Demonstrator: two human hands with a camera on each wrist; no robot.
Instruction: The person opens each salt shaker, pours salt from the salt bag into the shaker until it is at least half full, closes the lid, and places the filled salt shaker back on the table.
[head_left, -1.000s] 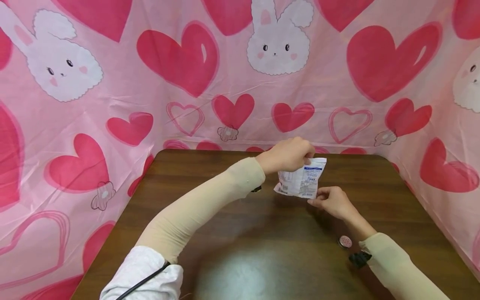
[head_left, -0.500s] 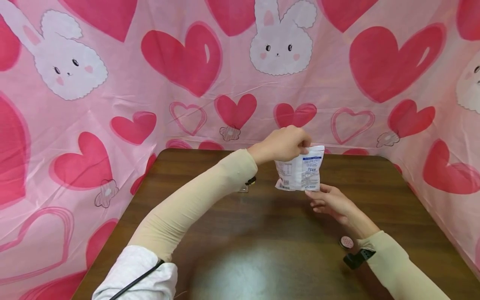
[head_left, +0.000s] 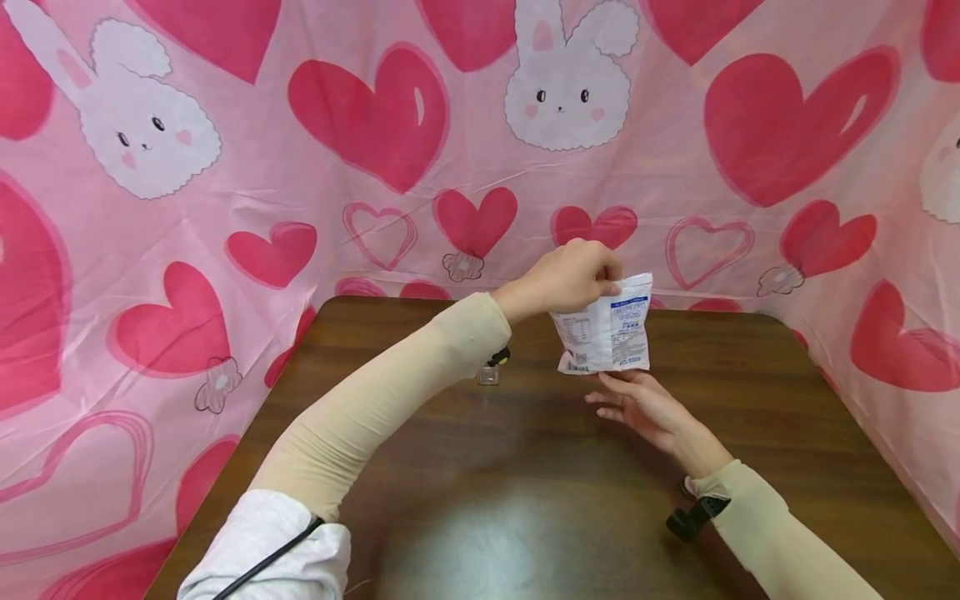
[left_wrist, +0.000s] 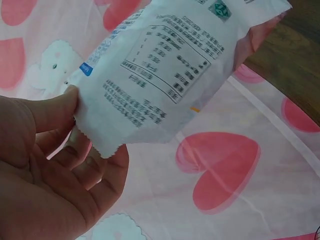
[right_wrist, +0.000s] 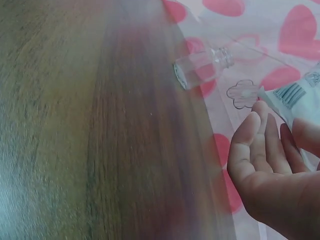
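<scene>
Two bare hands meet at one packet in the head view: left hand (head_left: 573, 277) pinches the white printed packet (head_left: 603, 333) by its top edge and holds it up over the far part of the dark wooden table (head_left: 525, 500); right hand (head_left: 652, 412) sits just under the packet's lower edge, fingers loosely spread, not wrapped round it. Pink heart-and-bunny cloth (head_left: 480, 133) behind. Left wrist view: thumb and fingers clamp the packet's serrated edge, printed panel with a boxed table facing the camera. Right wrist view: fingers relaxed beside the barcode end, contact hard to make out; clear glass bottle (right_wrist: 200, 69) stands upright on the table, apart from the hand.
</scene>
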